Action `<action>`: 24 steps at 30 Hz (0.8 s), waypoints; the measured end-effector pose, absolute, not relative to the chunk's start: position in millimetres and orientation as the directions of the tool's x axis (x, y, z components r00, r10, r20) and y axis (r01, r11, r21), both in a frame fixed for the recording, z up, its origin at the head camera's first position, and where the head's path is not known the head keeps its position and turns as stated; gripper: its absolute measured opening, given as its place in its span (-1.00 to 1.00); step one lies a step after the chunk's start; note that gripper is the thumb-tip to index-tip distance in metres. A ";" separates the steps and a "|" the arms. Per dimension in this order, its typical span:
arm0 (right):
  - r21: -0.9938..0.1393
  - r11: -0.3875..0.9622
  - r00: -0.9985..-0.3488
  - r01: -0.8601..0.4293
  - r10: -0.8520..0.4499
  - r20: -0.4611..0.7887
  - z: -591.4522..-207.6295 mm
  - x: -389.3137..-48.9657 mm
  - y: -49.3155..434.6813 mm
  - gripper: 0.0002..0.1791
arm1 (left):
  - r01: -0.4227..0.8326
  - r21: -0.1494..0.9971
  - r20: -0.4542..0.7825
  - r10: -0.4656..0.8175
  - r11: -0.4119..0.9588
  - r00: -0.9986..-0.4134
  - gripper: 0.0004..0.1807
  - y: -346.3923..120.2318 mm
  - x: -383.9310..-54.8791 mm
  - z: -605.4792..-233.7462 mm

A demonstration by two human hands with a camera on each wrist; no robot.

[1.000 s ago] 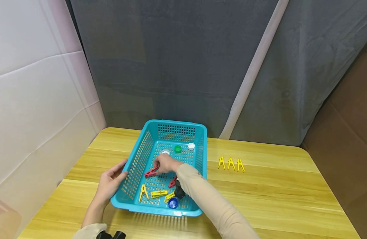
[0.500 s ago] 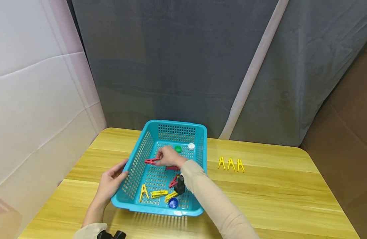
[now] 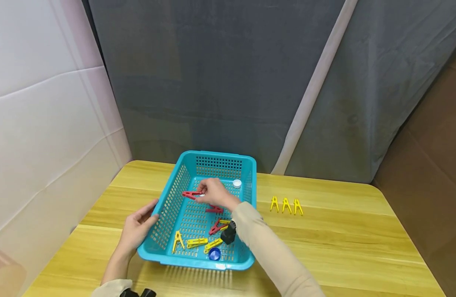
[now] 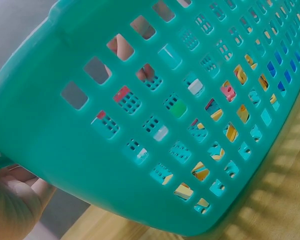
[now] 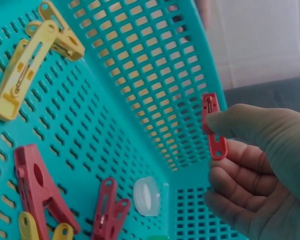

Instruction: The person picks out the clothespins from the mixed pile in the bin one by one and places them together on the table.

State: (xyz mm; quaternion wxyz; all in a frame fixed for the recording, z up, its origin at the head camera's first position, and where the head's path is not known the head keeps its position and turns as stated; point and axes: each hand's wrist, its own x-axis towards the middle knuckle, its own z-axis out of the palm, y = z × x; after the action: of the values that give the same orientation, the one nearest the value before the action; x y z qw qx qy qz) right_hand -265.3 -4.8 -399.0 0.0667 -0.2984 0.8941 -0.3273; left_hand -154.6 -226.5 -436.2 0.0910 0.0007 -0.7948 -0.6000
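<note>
A blue-green plastic basket (image 3: pixel 161 257) with slotted walls stands on the table. My left hand (image 3: pixel 137 229) grips its left rim, thumb over the edge and the other fingers along the outer side. Above the basket floor, my right hand (image 3: pixel 215 193) pinches a red clothespin (image 5: pixel 213 125) between thumb and fingers, near the left wall. Two more red clothespins lie below: one just under the hand (image 3: pixel 215 209), one nearer the front (image 5: pixel 40 185). Several yellow clothespins (image 3: pixel 197 242) and a blue cap (image 3: pixel 215 254) sit toward the front. A white cap (image 3: pixel 237 183) lies at the back right.
Three yellow clothespins (image 3: pixel 286 205) stand in a row on the wooden table (image 3: pixel 343 247), right of the basket. The right wrist view also shows a whitish cap (image 5: pixel 147 196) and a sliver of green cap (image 5: pixel 156 237) inside. Grey cloth (image 3: pixel 228 82) hangs behind the table.
My right hand has moved away from me with the red clothespin, uncovering another red clothespin and covering the green cap in the head view. The left hand has stayed on the rim.
</note>
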 end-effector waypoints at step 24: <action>-0.647 0.669 -0.931 -0.366 -0.273 0.244 -371.7 -248.7 49.7 -0.76 | 0.109 0.959 0.139 -0.101 0.263 -0.985 -0.52 -227.3 -155.9 -436.2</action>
State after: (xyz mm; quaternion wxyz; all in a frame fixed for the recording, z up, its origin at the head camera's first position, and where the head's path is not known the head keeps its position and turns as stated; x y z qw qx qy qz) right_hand -248.7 49.7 -371.7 -0.0633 -0.1752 0.9113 -0.3673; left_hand -155.9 -227.3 -436.2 0.0862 -0.0025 -0.7899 -0.6071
